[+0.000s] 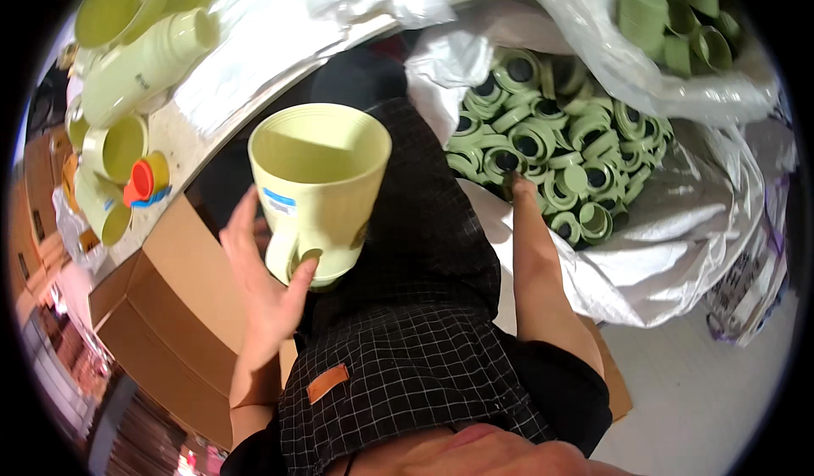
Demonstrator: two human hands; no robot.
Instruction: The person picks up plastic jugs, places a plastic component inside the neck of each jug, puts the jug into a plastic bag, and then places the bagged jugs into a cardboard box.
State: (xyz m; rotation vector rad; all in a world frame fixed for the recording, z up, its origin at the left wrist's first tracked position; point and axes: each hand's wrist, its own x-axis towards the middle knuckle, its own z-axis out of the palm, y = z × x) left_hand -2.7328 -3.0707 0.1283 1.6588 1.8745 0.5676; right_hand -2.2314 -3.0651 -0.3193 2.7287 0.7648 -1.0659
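My left hand (pixel 275 281) is wrapped round the handle of a pale green plastic jug (pixel 326 209) in front of my body. The jug stands nearly upright, mouth up, with a small blue and white sticker near its rim. At the right, my right hand (pixel 522 186) reaches into a white woven sack (pixel 661 260) full of green round lids (pixel 530 139), several with dark discs in their middle. Its fingers are down among the lids, so whether they hold one is hidden.
On the table (pixel 197 144) at the left lie more pale green jugs (pixel 119 150), a stack of them (pixel 144 69), a red, yellow and blue toy-like piece (pixel 146 181) and clear plastic bags (pixel 271 39). An open cardboard box (pixel 170 332) sits below. A clear bag of green cylindrical parts (pixel 642 18) is at upper right.
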